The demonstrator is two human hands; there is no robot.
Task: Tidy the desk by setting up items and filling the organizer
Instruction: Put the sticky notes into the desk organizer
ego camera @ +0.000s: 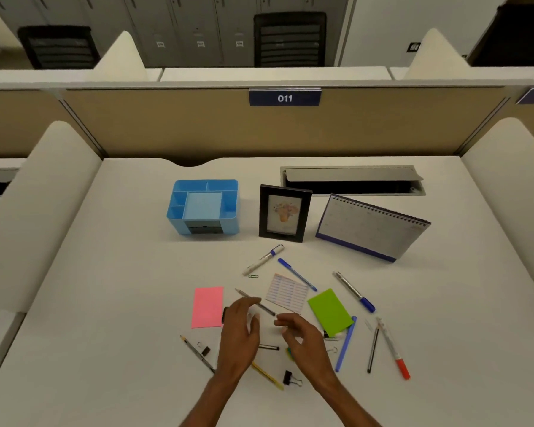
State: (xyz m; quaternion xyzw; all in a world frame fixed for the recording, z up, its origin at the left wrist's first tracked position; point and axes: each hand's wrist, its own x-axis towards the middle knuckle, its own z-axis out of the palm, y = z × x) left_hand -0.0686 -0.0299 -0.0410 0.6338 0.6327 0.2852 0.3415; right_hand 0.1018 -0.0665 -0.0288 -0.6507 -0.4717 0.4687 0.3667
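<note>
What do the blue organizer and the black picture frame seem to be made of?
Blue organizer: probably moulded plastic, semi-matte; even colour, thin walls, rounded corners. Black picture frame: matte black, wood or plastic; the view cannot settle which.

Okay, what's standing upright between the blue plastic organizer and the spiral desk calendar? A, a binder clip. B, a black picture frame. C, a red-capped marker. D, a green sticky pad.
B: the black picture frame stands upright at the back of the desk, with the blue plastic organizer on one side and the spiral-bound desk calendar on the other.
</note>
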